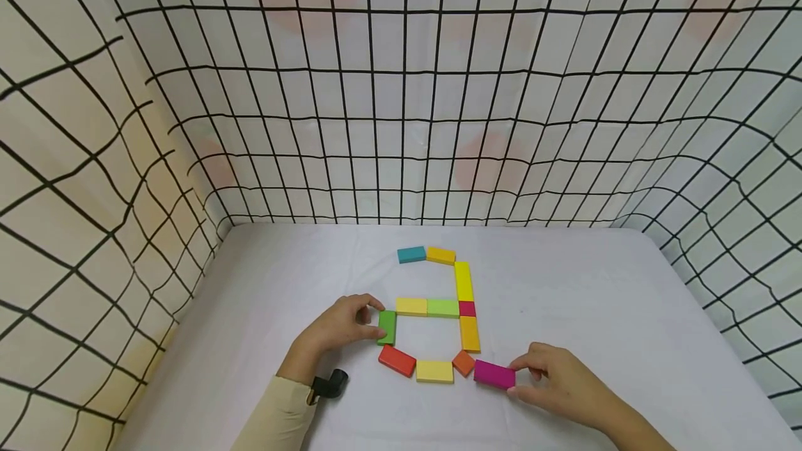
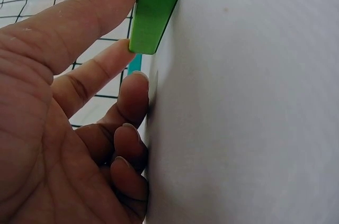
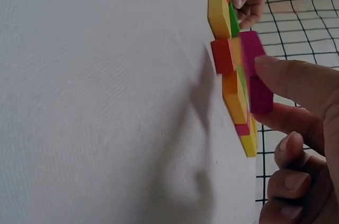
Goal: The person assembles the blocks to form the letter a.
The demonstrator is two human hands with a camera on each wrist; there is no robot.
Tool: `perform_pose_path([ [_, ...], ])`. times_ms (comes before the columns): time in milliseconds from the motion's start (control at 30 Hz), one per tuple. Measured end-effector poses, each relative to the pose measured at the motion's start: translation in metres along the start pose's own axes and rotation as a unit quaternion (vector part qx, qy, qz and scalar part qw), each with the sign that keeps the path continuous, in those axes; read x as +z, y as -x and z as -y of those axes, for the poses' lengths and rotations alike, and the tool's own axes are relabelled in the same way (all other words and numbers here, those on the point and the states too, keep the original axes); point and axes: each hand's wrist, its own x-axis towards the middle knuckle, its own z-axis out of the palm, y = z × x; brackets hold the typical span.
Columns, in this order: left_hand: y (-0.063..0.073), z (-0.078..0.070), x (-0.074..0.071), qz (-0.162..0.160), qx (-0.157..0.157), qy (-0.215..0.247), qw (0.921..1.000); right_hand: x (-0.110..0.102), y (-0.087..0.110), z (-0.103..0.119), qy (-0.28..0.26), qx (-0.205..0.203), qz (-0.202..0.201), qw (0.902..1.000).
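Note:
My left hand (image 1: 344, 322) has thumb and index finger against the green block (image 1: 387, 327), pinching it at the left of a figure laid out in flat coloured blocks. In the left wrist view the other fingers curl loosely near the white cloth. Between the thumb and index finger of my right hand (image 1: 560, 381) is a magenta block (image 1: 494, 374), held above the cloth near the small orange block (image 1: 464, 363). The right wrist view shows the magenta block (image 3: 253, 60) raised, with shadows on the cloth. Below the green block lies a red block (image 1: 397, 360), then a pale yellow block (image 1: 435, 372).
Yellow (image 1: 411, 307) and lime (image 1: 443, 308) blocks form the middle bar. Up the right side run amber (image 1: 470, 334), crimson (image 1: 466, 309) and yellow (image 1: 464, 280) blocks; amber (image 1: 441, 255) and teal (image 1: 411, 255) blocks lie on top. Black wire mesh (image 1: 407, 117) surrounds the table.

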Motion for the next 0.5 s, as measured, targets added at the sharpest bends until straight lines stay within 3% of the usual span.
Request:
perform_pose_path([
  [233, 0.002, 0.0, -0.001, 0.001, -0.003, 0.004, 1.0, 0.008, 0.0, -0.009, 0.027, 0.01, 0.025, 0.9993],
  [500, 0.002, -0.002, -0.001, 0.004, -0.007, 0.005, 1.0, 0.016, -0.004, 0.003, 0.078, 0.072, 0.022, 0.9941],
])
